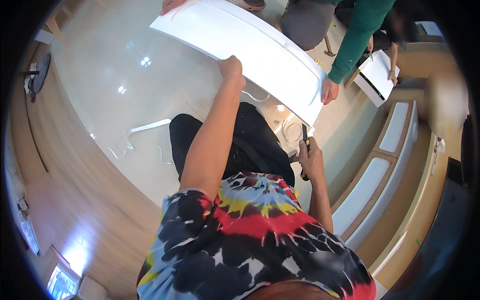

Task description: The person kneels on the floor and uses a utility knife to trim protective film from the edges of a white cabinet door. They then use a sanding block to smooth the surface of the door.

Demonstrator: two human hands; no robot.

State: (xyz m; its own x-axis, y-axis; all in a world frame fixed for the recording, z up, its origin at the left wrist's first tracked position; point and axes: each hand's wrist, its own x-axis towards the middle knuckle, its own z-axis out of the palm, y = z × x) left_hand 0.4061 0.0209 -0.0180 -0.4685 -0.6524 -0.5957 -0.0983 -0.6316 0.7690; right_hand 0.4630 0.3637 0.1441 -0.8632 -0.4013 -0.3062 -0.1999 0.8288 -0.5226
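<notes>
A long white panel [250, 37] is held up in front of my knees. My left hand [231, 70] is closed on its near edge, left of the middle. At my right knee, my right hand [312, 159] is wrapped round a utility knife [304, 134] with a dark blade and a black and yellow handle. The blade points up, close to the panel's near right corner. A co-worker's hand [329, 91], below a green sleeve [362, 37], grips the panel's right end. Another hand [171, 5] holds its far left end.
Thin white strips [150, 126] lie on the glossy tiled floor [110, 65] at left, and a coiled strip [291, 132] by my right knee. A hammer [328, 46] lies beyond the panel. Another person holds a smaller white panel [376, 80]. Wooden frames with white insets [362, 192] stand at right.
</notes>
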